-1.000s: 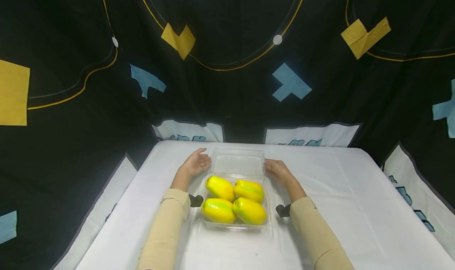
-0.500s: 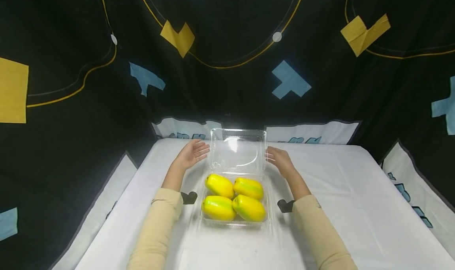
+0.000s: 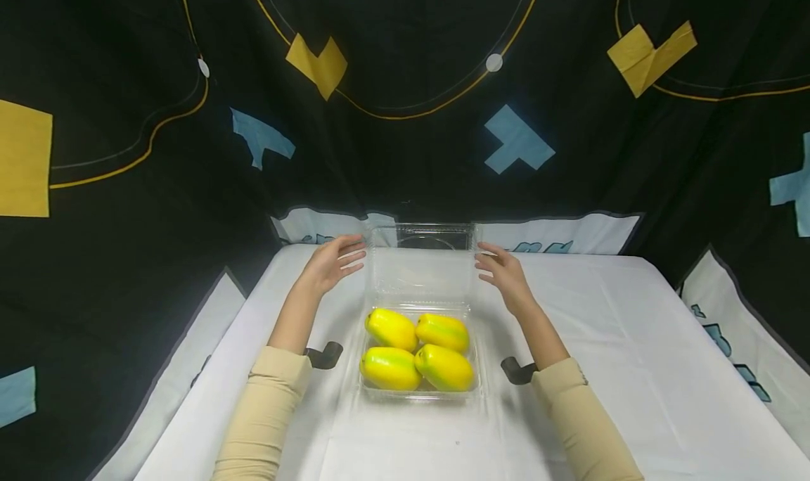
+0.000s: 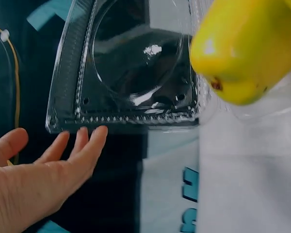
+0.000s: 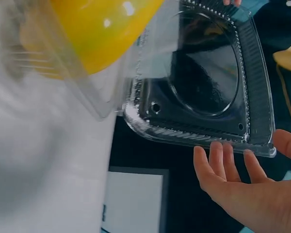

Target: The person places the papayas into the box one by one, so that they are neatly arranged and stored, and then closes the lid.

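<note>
A clear plastic clamshell container stands in the middle of the table, its base (image 3: pixel 418 396) filled with several yellow-green, papaya-like fruits (image 3: pixel 390 368). Its transparent lid (image 3: pixel 420 277) stands raised at the back. Beside the lid's left edge is my left hand (image 3: pixel 323 266), fingers spread and fairly straight. In the left wrist view, those fingertips (image 4: pixel 101 132) lie right at the rim of the lid (image 4: pixel 136 53). My right hand (image 3: pixel 506 277) is at the opposite edge; the right wrist view shows its slightly bent fingers (image 5: pixel 216 160) along the lid's rim (image 5: pixel 199 141). Neither hand grips anything.
A white cloth (image 3: pixel 569 368) covers the table. Dark fabric (image 3: pixel 405 171) with yellow and blue patches hangs behind and at the sides. Black wrist mounts (image 3: pixel 325 355) stick out inward from both sleeves.
The lid has swung up from lying back on the table to a raised position. Both hands have risen with it and moved slightly outward; the fruits have stayed in the base.
</note>
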`<state>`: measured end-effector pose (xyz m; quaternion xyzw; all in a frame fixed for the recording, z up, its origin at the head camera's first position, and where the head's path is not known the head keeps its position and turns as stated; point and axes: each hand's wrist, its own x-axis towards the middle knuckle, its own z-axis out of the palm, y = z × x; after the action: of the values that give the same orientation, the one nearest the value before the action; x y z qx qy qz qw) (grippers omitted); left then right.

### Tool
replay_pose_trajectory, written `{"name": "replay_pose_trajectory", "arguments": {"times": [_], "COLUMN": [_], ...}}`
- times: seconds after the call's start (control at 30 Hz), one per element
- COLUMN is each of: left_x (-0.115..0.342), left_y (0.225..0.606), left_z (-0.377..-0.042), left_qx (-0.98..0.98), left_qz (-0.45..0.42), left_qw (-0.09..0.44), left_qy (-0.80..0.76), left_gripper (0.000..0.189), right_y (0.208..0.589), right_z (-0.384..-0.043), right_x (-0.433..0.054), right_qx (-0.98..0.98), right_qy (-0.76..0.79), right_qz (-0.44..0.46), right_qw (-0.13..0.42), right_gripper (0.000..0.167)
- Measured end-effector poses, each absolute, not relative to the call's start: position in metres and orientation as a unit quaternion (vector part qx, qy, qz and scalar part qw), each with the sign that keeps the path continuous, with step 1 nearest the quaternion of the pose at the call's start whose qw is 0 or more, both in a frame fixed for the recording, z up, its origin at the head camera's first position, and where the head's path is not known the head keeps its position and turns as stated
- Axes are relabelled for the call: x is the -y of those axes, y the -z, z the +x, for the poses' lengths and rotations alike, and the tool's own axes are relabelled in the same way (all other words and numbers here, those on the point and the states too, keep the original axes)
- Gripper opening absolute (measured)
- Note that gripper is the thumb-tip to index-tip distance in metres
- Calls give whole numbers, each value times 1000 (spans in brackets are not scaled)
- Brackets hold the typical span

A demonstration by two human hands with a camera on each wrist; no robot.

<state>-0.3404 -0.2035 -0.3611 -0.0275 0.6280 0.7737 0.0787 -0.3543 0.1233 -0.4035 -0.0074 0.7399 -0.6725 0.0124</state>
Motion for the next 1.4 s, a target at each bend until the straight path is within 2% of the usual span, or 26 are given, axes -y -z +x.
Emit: {"name": "replay_pose_trajectory", "arguments": {"times": [0.03, 0.13, 0.23, 0.27, 0.37, 0.47, 0.5, 0.6, 0.73, 0.97, 1.2, 1.4], "left_x": [202, 199, 198, 198, 198, 196, 194, 191, 188, 183, 181, 181], "left_y": [360, 358, 359, 361, 367, 376, 378, 386, 396, 414, 437, 456], "left_z": [-338, -330, -320, -317, -305, -292, -288, -276, -258, -227, -204, -191], "left_qx": [-635, -659, -666, -667, -672, -688, -697, -728, -778, -800, -790, -789], "left_qz": [-26, -26, -29, -28, -25, -22, -25, -36, -62, -83, -84, -87], "left_qw": [69, 42, 18, 10, -18, -49, -60, -92, -119, -122, -114, -116], "left_qy": [-769, -751, -745, -744, -740, -724, -714, -678, -614, -581, -596, -597], "left_gripper": [45, 44, 46, 47, 49, 53, 54, 58, 56, 28, 23, 22], "right_y": [415, 407, 466, 455, 477, 423, 427, 414, 410, 418, 440, 462], "right_z": [-365, -354, -397, -380, -382, -314, -314, -284, -260, -228, -201, -189], "right_x": [-129, -129, -143, -138, -144, -130, -130, -124, -119, -119, -117, -115], "right_qx": [-729, -735, -743, -749, -751, -751, -751, -747, -752, -784, -795, -798], "right_qy": [684, 676, 662, 655, 646, 645, 642, 647, 649, 616, 603, 597], "right_qz": [-28, -44, -74, -74, -98, -102, -104, -99, -70, -39, -5, 4], "right_qw": [1, -21, -65, -69, -99, -100, -113, -117, -89, -67, -68, -78], "right_gripper": [44, 43, 45, 43, 43, 45, 46, 49, 48, 42, 38, 27]}}
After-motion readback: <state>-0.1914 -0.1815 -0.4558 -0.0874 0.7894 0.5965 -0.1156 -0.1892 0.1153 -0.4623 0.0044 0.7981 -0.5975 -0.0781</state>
